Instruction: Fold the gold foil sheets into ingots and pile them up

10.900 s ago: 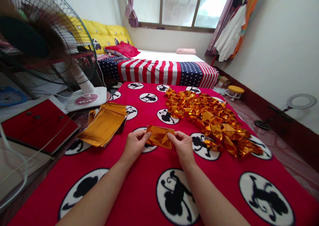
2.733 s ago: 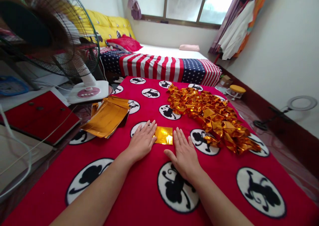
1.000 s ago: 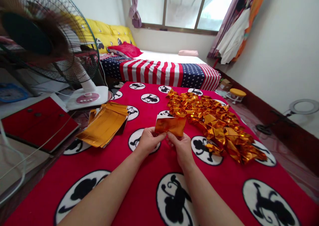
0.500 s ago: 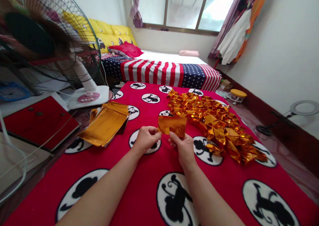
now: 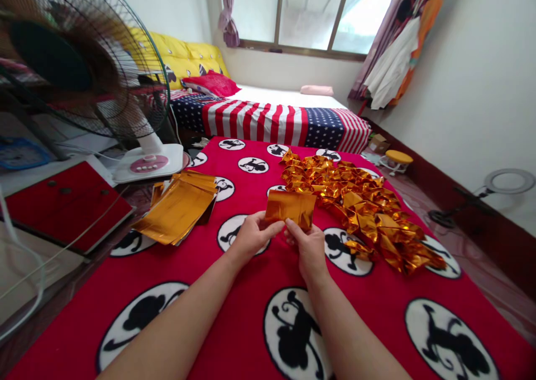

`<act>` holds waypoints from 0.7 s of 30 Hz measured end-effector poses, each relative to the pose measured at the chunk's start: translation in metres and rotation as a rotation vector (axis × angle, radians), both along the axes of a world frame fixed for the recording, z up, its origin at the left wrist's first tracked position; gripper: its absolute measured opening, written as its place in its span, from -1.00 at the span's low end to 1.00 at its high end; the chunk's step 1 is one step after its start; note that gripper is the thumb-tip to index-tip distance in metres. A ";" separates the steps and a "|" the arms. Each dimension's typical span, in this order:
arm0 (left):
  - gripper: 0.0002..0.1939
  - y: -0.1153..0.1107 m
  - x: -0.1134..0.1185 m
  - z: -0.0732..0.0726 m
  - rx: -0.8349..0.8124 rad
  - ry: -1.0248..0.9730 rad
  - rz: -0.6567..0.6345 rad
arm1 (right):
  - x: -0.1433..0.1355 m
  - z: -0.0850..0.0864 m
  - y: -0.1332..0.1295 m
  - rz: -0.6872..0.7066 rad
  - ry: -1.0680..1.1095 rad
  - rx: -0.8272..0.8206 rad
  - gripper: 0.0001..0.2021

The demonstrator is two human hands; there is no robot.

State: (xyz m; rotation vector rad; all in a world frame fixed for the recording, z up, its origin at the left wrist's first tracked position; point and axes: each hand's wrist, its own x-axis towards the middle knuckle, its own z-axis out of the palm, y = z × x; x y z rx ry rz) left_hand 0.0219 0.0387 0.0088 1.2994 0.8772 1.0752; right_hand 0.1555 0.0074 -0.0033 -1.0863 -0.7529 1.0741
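Note:
A shiny gold foil sheet (image 5: 290, 207), curved along its top, is held between both hands above the red cloth. My left hand (image 5: 254, 236) pinches its lower left part, thumb in front and fingers behind. My right hand (image 5: 307, 245) grips the lower right part, its thumb near the middle of the bottom edge. On the left lies a stack of flat gold sheets (image 5: 178, 207). Many folded gold foil pieces (image 5: 355, 195) are heaped on the right, beyond my right hand.
The red cloth (image 5: 218, 335) has white ovals with black figures. A fan (image 5: 146, 159) stands at the left beside a red box (image 5: 69, 201). Behind is a bed (image 5: 268, 120); a stool (image 5: 398, 157) and a ring light (image 5: 508, 181) are at the right.
My left hand has moved right and closed on the foil sheet, its thumb now near my right thumb. The sheet looks wider and its top edge is rounded.

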 end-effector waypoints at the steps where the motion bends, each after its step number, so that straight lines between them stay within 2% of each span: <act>1: -0.61 -0.002 0.005 -0.001 -0.006 -0.015 0.010 | 0.000 0.000 0.000 0.015 -0.015 0.003 -0.71; 6: -0.63 -0.002 0.006 -0.003 0.021 0.002 0.104 | 0.004 0.001 -0.003 0.113 -0.106 0.007 -0.77; 15: -0.74 0.000 -0.004 -0.010 0.125 0.204 0.128 | 0.002 0.001 -0.002 0.069 -0.267 -0.037 -0.86; 21: -0.73 0.004 -0.012 -0.009 0.142 0.275 0.167 | 0.009 -0.001 -0.001 0.107 -0.279 -0.021 -0.90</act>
